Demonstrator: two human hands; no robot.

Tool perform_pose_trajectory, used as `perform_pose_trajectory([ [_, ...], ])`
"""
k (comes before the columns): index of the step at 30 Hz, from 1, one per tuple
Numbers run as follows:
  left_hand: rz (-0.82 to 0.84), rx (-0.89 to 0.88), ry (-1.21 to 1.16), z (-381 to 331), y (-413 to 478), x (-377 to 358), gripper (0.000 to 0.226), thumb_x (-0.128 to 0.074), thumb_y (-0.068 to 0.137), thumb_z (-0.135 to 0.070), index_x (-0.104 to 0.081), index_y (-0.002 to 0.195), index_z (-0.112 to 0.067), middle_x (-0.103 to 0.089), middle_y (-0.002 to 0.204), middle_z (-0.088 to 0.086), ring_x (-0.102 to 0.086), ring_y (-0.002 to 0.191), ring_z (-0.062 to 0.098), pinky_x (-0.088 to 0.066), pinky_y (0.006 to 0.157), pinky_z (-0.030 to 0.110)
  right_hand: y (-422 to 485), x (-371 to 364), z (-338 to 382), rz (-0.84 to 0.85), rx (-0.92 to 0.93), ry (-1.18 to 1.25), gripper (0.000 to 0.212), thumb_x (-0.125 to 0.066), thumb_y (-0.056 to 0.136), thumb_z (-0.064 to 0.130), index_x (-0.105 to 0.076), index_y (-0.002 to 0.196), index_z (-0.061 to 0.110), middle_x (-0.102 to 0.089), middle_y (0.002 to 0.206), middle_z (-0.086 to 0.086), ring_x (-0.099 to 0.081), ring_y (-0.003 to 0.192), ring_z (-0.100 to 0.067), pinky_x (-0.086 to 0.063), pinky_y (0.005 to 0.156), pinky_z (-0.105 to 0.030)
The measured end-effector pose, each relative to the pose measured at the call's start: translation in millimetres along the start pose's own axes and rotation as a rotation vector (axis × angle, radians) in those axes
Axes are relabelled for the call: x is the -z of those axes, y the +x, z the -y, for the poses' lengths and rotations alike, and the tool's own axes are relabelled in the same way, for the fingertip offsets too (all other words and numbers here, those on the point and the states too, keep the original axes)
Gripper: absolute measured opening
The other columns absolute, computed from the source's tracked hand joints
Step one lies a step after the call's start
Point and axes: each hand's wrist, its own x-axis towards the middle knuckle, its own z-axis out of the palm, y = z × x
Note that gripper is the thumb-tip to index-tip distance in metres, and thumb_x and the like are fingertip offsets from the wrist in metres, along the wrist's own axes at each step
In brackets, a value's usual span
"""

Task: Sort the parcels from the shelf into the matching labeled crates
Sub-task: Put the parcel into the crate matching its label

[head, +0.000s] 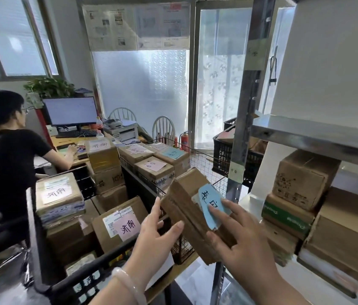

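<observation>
Parcel between left hand, right hand

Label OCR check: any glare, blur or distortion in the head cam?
Head view: door glass blown out by backlight; wide-angle bends the shelf post; blue label on the parcel legible, partly covered by the right hand; left edge smeared.
</observation>
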Motion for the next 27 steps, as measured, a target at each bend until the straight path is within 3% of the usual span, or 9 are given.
perform_pose_trajectory([
  [2,-0.030,-0.075,0.178,0.8,6.7,10.0,0.086,-0.066,0.086,-0.052,-0.009,0.150,-0.052,-0.026,0.152,-0.016,-0.031,0.136,0.007,-0.031,0.114,0.037,8.6,-2.0,0.1,-0.009,-0.021,-0.036,0.054,-0.067,0.083,0.052,-0.043,0.131,0.061,-0.037,0.144,0.022,-0.029,0.122,-0.001,-0.040,0.103,-0.042],
  [5,-0.061,-0.196,0.452,-4.0,18.6,20.7,0.080,-0.060,0.088,-0.058,-0.007,0.148,-0.056,-0.019,0.155,-0.020,-0.019,0.138,0.002,-0.022,0.111,0.029,31.0,1.4,-5.6,-0.017,-0.058,-0.079,0.052,-0.060,0.085,0.055,-0.041,0.134,0.058,-0.037,0.145,0.020,-0.033,0.124,-0.006,-0.042,0.101,-0.043],
  [10,-0.064,-0.226,0.714,-11.3,52.1,19.6,0.077,-0.050,0.088,-0.066,0.000,0.147,-0.060,-0.010,0.159,-0.021,-0.006,0.147,0.008,-0.019,0.117,0.039,95.1,1.1,-24.2,-0.065,-0.066,-0.139,0.052,-0.058,0.088,0.052,-0.041,0.137,0.052,-0.040,0.143,0.014,-0.039,0.125,-0.014,-0.044,0.100,-0.047],
  [17,-0.103,-0.230,0.815,-12.4,114.1,15.4,0.070,-0.049,0.089,-0.065,-0.011,0.148,-0.056,-0.021,0.155,-0.021,-0.013,0.144,0.005,-0.018,0.117,0.034,203.8,-31.4,-62.5,-0.068,-0.045,-0.180,0.048,-0.065,0.087,0.044,-0.054,0.134,0.040,-0.051,0.138,0.003,-0.049,0.120,-0.026,-0.046,0.097,-0.047],
  [22,-0.152,-0.180,0.847,-16.6,164.9,20.8,0.068,-0.047,0.090,-0.065,-0.016,0.149,-0.053,-0.022,0.154,-0.023,-0.014,0.143,0.004,-0.018,0.119,0.034,283.9,-68.1,-84.8,-0.047,-0.025,-0.223,0.050,-0.065,0.086,0.044,-0.054,0.134,0.039,-0.051,0.139,-0.001,-0.049,0.121,-0.032,-0.045,0.098,-0.052],
  [27,-0.161,-0.138,0.827,-14.8,203.8,22.6,0.062,-0.049,0.089,-0.064,-0.019,0.144,-0.059,-0.022,0.149,-0.028,-0.012,0.144,0.004,-0.017,0.120,0.036,360.4,-110.4,-105.1,0.047,-0.074,-0.256,0.052,-0.063,0.087,0.044,-0.049,0.138,0.040,-0.046,0.143,-0.001,-0.044,0.126,-0.030,-0.035,0.103,-0.047],
])
